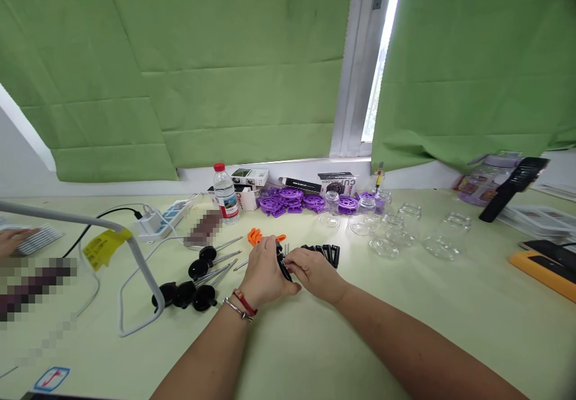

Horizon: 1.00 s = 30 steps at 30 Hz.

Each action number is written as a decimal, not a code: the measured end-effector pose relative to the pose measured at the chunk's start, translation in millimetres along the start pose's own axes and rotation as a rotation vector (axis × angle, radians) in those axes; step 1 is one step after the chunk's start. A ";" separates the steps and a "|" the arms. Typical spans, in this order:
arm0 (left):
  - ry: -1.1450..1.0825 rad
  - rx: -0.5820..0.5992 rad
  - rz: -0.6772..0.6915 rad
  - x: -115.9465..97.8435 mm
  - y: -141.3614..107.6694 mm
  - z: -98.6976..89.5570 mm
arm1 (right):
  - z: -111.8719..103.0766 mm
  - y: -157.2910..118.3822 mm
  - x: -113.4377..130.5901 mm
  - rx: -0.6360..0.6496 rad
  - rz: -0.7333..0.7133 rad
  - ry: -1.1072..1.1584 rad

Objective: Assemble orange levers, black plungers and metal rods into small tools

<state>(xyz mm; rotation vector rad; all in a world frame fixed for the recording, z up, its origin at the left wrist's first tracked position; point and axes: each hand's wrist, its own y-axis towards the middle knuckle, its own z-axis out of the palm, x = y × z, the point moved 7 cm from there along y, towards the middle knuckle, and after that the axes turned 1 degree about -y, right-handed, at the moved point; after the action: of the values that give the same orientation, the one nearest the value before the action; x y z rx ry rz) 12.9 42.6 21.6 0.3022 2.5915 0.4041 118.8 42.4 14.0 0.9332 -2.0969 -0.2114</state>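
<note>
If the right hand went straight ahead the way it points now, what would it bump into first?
Most likely the black piece in the left hand, then that hand itself. The right hand's fingertips look about touching, though one view leaves depth unclear.

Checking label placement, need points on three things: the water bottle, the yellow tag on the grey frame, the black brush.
Water bottle (226, 195): head view, on the upper part of its printed label.
Yellow tag (104, 249): head view, middle of the tag.
Black brush (498, 200): head view, on its handle.
</note>
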 end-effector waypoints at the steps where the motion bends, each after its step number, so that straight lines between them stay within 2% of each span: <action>1: 0.005 -0.009 0.002 -0.1 -0.1 -0.5 | 1.0 0.0 -3.8 -0.035 0.056 0.099; 6: 0.069 -0.090 0.028 -2.0 -1.9 -2.9 | 16.8 -5.8 -29.1 -0.246 0.418 0.700; 10: 0.125 -0.143 0.026 -5.9 -4.4 -2.5 | 24.1 -10.9 -36.9 -0.319 0.581 0.842; 14: 0.156 -0.162 0.027 -11.5 -5.7 -3.6 | 27.4 -13.2 -39.7 -0.295 0.654 0.813; 19: 0.181 -0.131 0.003 -12.0 -5.5 -4.5 | 28.6 -11.4 -39.0 -0.244 0.575 0.588; 23: 0.221 -0.116 0.003 -10.2 -5.5 -1.3 | 28.1 -11.8 -38.3 -0.262 0.537 0.402; 26: 0.265 -0.123 0.008 -9.8 -5.5 1.8 | 30.1 -13.6 -39.5 -0.291 0.574 0.412; 30: 0.304 -0.145 0.006 -11.2 -5.4 2.6 | 35.8 -14.8 -39.9 -0.287 0.625 0.551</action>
<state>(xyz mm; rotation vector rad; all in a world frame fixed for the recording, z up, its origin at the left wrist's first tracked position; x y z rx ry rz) 23.1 35.0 22.6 0.2116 2.8356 0.6837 116.4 53.3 -40.5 0.1108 -1.6794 0.0679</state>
